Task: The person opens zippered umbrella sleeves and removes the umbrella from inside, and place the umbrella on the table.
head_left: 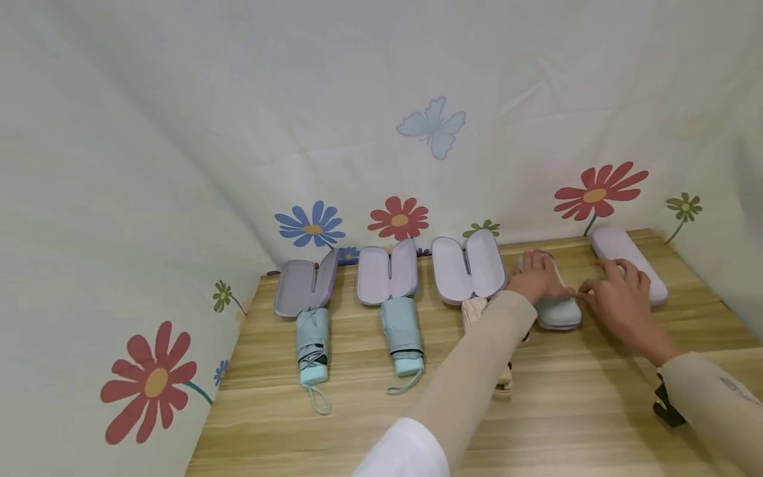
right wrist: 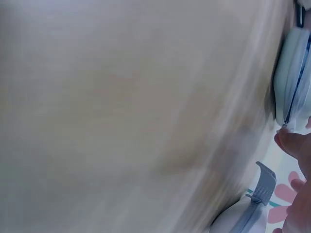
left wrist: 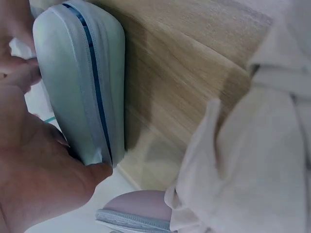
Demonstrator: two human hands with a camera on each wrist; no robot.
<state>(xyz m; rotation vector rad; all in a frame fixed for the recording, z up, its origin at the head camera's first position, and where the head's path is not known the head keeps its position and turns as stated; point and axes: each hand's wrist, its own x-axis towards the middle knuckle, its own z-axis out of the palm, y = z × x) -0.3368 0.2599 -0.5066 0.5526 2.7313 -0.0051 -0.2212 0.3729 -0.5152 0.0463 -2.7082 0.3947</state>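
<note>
A pale green zippered case (head_left: 557,308) lies closed-looking on the table, a dark blue zipper line running along its side (left wrist: 92,63). My left hand (head_left: 539,278) holds it from above, fingers over its far end and thumb toward its right side. At that side, my right hand (head_left: 622,298) pinches something small at the zipper, apparently the pull; the fingertips hide it. In the right wrist view, the thumb of my right hand (right wrist: 299,150) meets the end of the zipper on the green case (right wrist: 289,80).
Three lilac cases (head_left: 372,275) stand open along the back. Two teal folded umbrellas (head_left: 402,334) and a cream one (head_left: 473,311), partly under my left forearm, lie before them. A closed lilac case (head_left: 626,262) sits far right. My right sleeve partly covers a black object (head_left: 667,405).
</note>
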